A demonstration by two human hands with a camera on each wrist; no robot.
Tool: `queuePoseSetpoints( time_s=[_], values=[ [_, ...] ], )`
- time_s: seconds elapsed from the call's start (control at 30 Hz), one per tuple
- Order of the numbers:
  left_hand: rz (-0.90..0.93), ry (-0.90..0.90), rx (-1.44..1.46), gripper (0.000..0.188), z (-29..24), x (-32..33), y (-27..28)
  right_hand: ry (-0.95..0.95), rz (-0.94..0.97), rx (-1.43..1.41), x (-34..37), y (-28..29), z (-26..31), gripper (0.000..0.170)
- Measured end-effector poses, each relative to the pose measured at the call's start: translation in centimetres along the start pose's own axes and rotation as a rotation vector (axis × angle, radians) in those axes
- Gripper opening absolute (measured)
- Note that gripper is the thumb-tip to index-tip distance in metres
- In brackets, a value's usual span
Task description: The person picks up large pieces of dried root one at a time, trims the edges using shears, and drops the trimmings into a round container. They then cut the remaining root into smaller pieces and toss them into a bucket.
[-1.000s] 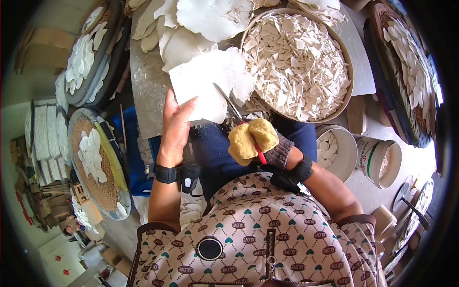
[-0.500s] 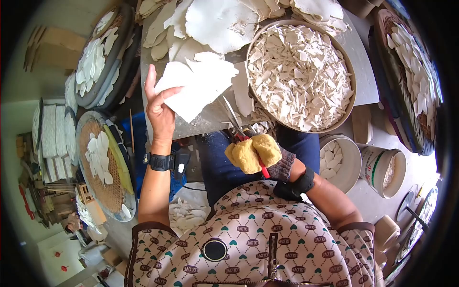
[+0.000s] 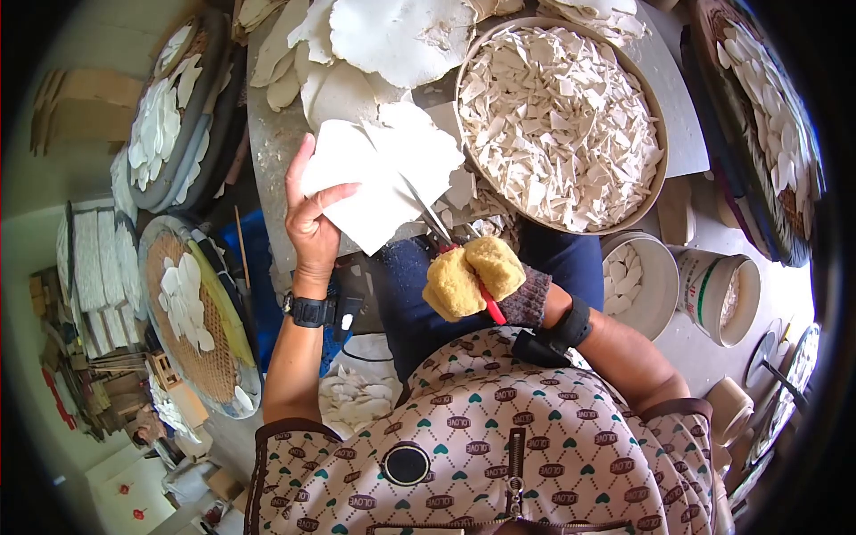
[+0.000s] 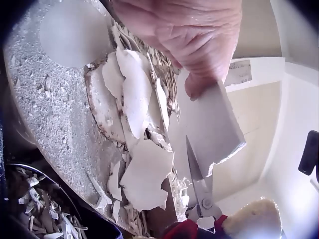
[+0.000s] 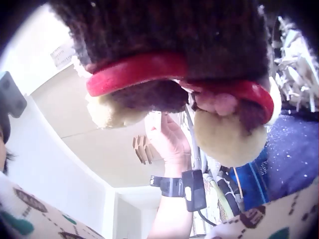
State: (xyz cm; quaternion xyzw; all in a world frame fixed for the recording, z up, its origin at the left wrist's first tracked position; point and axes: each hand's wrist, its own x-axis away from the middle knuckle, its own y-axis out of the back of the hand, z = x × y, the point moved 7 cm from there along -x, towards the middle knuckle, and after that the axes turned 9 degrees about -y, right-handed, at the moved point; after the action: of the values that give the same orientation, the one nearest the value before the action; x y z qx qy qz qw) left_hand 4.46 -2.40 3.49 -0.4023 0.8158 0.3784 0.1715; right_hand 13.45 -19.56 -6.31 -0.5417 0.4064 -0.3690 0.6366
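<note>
My left hand (image 3: 314, 234) pinches a thin white sheet (image 3: 364, 212) at its left side, thumb on top. The sheet has straight cut edges at the lower left and a ragged edge at the far right. My right hand (image 3: 501, 287), in a dark knitted glove with yellow foam pads (image 3: 450, 283) round the fingers, grips red-handled scissors (image 4: 201, 191). Their parted blades reach the sheet's lower right edge, one of them overlapping it in the head view. In the right wrist view the fingers pass through the red handle loops (image 5: 137, 72).
A round tray (image 3: 661, 169) heaped with white chips sits on the grey board (image 3: 685, 134) at the right. Large white slabs (image 3: 401, 40) are stacked at the back. Buckets (image 3: 655, 299) stand at the right, and round woven trays (image 3: 218, 330) with white pieces at the left.
My left hand first moved left with the sheet, away from the scissors, and turned it. Since then the sheet has come back right, so the blades overlap its edge again.
</note>
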Motion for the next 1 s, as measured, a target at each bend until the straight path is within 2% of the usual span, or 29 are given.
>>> queuePoseSetpoints(
  time_s=[0.1,0.23,0.3,0.4,0.53,0.57,0.67,0.77,0.87,0.9,0.93,1.0],
  values=[
    [0.009,0.025,0.067,0.011,0.6,0.0,-0.1,-0.032,-0.070,-0.031,0.3,0.9,-0.5,0.033],
    [0.013,0.017,0.137,0.011,1.7,-0.1,-0.1,0.010,-0.105,0.091,0.2,1.3,-0.4,0.031],
    [0.028,0.003,0.124,0.012,1.7,-0.1,-0.1,0.065,-0.167,0.662,0.1,0.7,0.8,0.031],
    [0.047,0.009,0.098,0.014,1.8,-0.3,-0.2,0.098,-0.200,0.963,-0.2,1.5,1.5,0.041],
    [0.067,0.008,0.032,0.016,1.9,-0.3,0.2,0.027,-0.226,1.067,-1.1,2.1,1.5,0.059],
    [0.063,0.004,0.022,0.016,2.1,-0.3,0.4,0.054,-0.226,1.228,-1.4,1.8,1.8,0.058],
    [0.069,-0.024,0.023,0.011,2.5,-0.3,0.6,0.071,-0.291,1.299,-1.6,1.9,1.6,0.048],
    [0.044,-0.084,-0.030,0.013,2.8,-0.3,0.8,0.043,-0.383,1.159,-2.2,1.8,1.8,0.042],
    [-0.059,-0.027,-0.075,0.019,3.3,0.1,1.4,0.019,-0.381,0.815,-2.7,2.7,1.5,0.038],
    [-0.086,-0.060,-0.167,0.025,2.6,-0.3,1.7,0.010,-0.342,0.619,-2.8,2.9,1.1,0.037],
    [-0.109,0.066,-0.103,0.027,3.3,-0.1,2.0,-0.003,-0.300,0.425,-2.9,2.9,0.8,0.037],
    [-0.160,0.309,0.023,0.031,4.3,0.8,2.4,-0.017,-0.377,0.987,-2.2,2.5,1.3,0.034]
  ],
)
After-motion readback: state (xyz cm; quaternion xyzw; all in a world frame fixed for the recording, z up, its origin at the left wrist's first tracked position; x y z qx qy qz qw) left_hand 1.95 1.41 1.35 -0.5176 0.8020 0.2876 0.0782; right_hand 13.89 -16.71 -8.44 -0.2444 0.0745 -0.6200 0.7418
